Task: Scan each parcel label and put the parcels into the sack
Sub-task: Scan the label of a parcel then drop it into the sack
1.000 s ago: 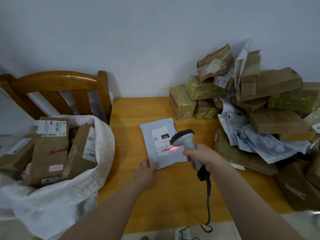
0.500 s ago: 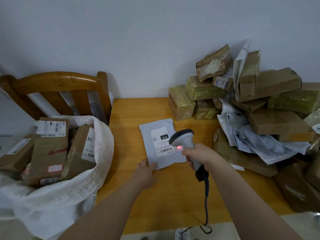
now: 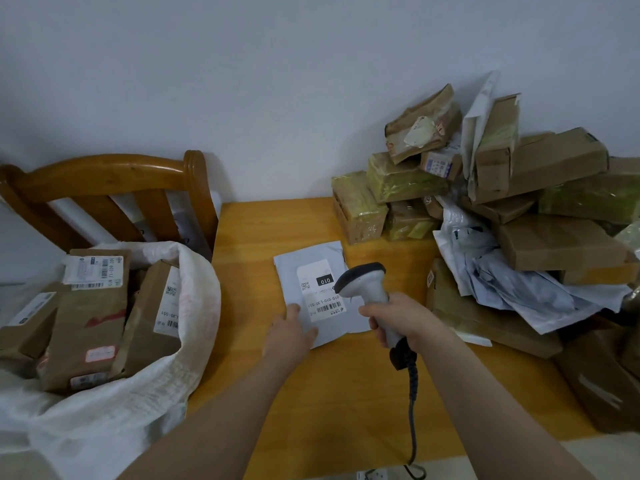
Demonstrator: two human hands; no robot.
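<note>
Probably light, limp, slick: mailer under flat left hand, pinchable at near corner; right hand gripping scanner.

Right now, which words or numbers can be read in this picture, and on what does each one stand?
"010": black patch on the label of the grey mailer.
"010-010-L30-551": same label, by its barcode.
"L30-551": sticker on a brown box in the sack.
Other labels: too small or blurred.
</note>
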